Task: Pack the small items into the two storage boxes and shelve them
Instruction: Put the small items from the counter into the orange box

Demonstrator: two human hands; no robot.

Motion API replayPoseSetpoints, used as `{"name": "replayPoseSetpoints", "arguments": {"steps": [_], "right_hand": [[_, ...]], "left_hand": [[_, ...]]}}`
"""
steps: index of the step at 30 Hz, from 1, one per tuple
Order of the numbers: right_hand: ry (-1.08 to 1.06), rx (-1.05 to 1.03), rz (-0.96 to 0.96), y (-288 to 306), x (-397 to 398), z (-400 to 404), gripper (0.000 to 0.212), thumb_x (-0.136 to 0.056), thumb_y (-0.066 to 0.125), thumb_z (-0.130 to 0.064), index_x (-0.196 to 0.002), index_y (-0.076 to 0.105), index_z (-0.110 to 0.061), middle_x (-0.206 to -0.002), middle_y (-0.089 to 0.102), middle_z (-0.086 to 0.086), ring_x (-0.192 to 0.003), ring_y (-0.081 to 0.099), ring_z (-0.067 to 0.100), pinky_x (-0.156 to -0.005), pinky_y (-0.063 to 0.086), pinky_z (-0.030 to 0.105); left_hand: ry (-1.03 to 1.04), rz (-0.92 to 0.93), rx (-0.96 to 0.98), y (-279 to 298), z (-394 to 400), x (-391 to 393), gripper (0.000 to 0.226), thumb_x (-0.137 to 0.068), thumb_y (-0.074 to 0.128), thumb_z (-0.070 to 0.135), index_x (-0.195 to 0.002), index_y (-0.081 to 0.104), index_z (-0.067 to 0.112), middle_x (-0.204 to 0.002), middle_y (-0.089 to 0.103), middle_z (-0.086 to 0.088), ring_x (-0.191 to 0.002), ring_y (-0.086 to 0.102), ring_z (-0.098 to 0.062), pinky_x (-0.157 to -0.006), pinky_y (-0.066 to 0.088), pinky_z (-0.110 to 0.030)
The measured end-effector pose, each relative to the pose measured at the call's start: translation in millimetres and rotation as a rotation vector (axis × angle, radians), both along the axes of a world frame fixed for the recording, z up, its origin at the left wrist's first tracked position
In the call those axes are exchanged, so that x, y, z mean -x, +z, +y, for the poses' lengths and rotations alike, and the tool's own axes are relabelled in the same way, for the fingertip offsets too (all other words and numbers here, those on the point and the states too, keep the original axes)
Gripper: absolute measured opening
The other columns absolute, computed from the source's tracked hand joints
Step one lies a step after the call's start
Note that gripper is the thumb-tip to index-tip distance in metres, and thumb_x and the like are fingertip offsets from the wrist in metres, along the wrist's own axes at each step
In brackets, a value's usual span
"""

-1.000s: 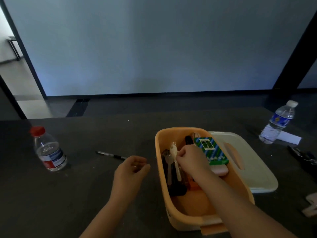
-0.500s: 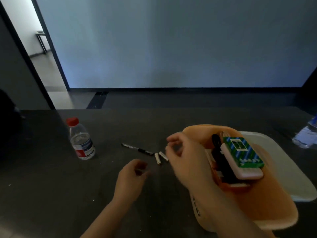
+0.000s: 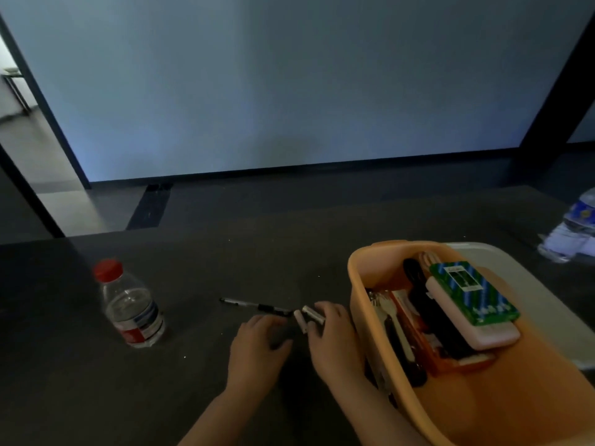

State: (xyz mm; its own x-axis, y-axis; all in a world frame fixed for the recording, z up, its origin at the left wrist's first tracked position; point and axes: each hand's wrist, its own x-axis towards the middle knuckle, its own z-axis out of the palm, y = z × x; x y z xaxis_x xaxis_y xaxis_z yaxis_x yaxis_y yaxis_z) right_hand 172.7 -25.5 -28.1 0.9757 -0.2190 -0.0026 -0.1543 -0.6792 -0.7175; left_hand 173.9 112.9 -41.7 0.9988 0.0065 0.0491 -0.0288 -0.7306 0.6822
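At the right fingertips, two small white batteries [image 3: 308,317] lying side by side on the dark table [image 3: 193,365]. Right hand [image 3: 335,342] palm down, fingers spread, tips touching the batteries, none curled round them yet. Just left of those fingers, left hand [image 3: 257,346] flat on the table, fingers relaxed and slightly apart, holding nothing. Just beyond the left fingertips, a black pen [image 3: 257,305] lying flat, its near end close to the batteries. Right of the right hand, touching the wrist, an orange storage box [image 3: 360,284] holding a green patterned card box [image 3: 475,292] atop a pink case, with plastic cutlery and dark items beside. Behind it, a white lid [image 3: 528,284]. Far left of the fingers, a red-capped water bottle [image 3: 130,305], upright.
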Motion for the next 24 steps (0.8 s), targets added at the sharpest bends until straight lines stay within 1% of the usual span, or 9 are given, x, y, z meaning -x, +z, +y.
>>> {"name": "replayPoseSetpoints", "arguments": {"steps": [2,5,9,11,13,16,19,21,24], "right_hand": [[-0.062,0.036,0.033,-8.0,-7.4,1.9,0.043,-0.094,0.055,-0.029,-0.135,0.043,-0.035,-0.136,0.042,-0.013,-0.114,0.05,0.003,-0.082,0.043,0.018],[-0.095,0.101,0.087,-18.4,-14.5,5.8,0.044,-0.095,0.053,-0.03,-0.137,0.04,-0.034,-0.137,0.041,-0.012,-0.111,0.052,0.005,-0.078,0.04,0.018],[-0.097,0.188,0.08,-23.2,-22.4,3.8,0.027,-0.095,0.053,-0.032,-0.122,0.049,-0.033,-0.122,0.046,-0.01,-0.093,0.051,0.004,-0.077,0.046,0.021],[-0.091,0.21,0.067,-22.7,-23.2,3.2,0.018,-0.095,0.053,-0.033,-0.113,0.051,-0.033,-0.115,0.048,-0.01,-0.089,0.051,0.003,-0.078,0.049,0.023],[-0.079,0.231,0.06,-22.0,-20.6,2.7,0.017,-0.095,0.053,-0.033,-0.111,0.05,-0.033,-0.112,0.049,-0.011,-0.087,0.05,0.003,-0.076,0.049,0.023],[-0.009,0.274,0.069,-23.7,-5.5,0.5,0.033,-0.094,0.055,-0.032,-0.125,0.043,-0.035,-0.117,0.048,-0.011,-0.089,0.051,0.0,-0.072,0.045,0.017],[0.106,0.315,0.088,-26.9,17.0,-3.1,0.052,-0.094,0.054,-0.032,-0.14,0.031,-0.039,-0.126,0.045,-0.012,-0.095,0.051,0.0,-0.073,0.043,0.017],[0.18,0.308,0.12,-27.0,31.6,-5.9,0.054,-0.094,0.053,-0.031,-0.142,0.029,-0.041,-0.129,0.043,-0.013,-0.099,0.051,0.0,-0.076,0.045,0.018],[0.279,0.284,0.164,-27.3,57.1,-12.3,0.051,-0.093,0.055,-0.032,-0.138,0.034,-0.042,-0.127,0.045,-0.015,-0.099,0.051,-0.001,-0.074,0.043,0.017]], "left_hand": [[-0.051,-0.032,-0.079,-3.1,-9.9,-11.3,0.034,-0.079,0.071,0.032,-0.107,0.057,0.043,-0.118,0.053,0.02,-0.107,0.044,0.0,-0.095,0.04,-0.025],[-0.086,-0.077,-0.177,-11.7,-16.3,-27.4,0.042,-0.077,0.069,0.039,-0.117,0.054,0.043,-0.127,0.049,0.02,-0.12,0.038,-0.004,-0.099,0.031,-0.026],[-0.135,-0.116,-0.242,-19.8,-17.2,-44.5,0.05,-0.077,0.065,0.044,-0.124,0.05,0.042,-0.134,0.044,0.02,-0.127,0.031,-0.006,-0.104,0.023,-0.027],[-0.164,-0.12,-0.26,-21.4,-18.7,-48.4,0.047,-0.079,0.063,0.046,-0.124,0.05,0.041,-0.131,0.048,0.019,-0.127,0.034,-0.005,-0.105,0.021,-0.027],[-0.191,-0.142,-0.306,-22.7,-18.8,-47.9,0.043,-0.081,0.061,0.048,-0.122,0.051,0.04,-0.127,0.052,0.019,-0.125,0.037,-0.005,-0.109,0.019,-0.028],[-0.211,-0.196,-0.357,-23.0,-12.9,-37.1,0.041,-0.081,0.06,0.052,-0.12,0.053,0.039,-0.123,0.055,0.019,-0.123,0.04,-0.004,-0.11,0.018,-0.028],[-0.227,-0.193,-0.369,-24.8,-3.1,-14.6,0.043,-0.079,0.058,0.055,-0.12,0.052,0.041,-0.122,0.054,0.021,-0.123,0.04,-0.003,-0.11,0.018,-0.028],[-0.211,-0.172,-0.319,-26.3,5.3,5.6,0.043,-0.077,0.058,0.054,-0.118,0.053,0.043,-0.119,0.054,0.024,-0.119,0.041,0.001,-0.106,0.02,-0.023],[-0.205,-0.126,-0.242,-27.3,14.0,38.3,0.044,-0.074,0.061,0.054,-0.116,0.053,0.045,-0.115,0.052,0.027,-0.11,0.039,0.008,-0.096,0.021,-0.015]]}}
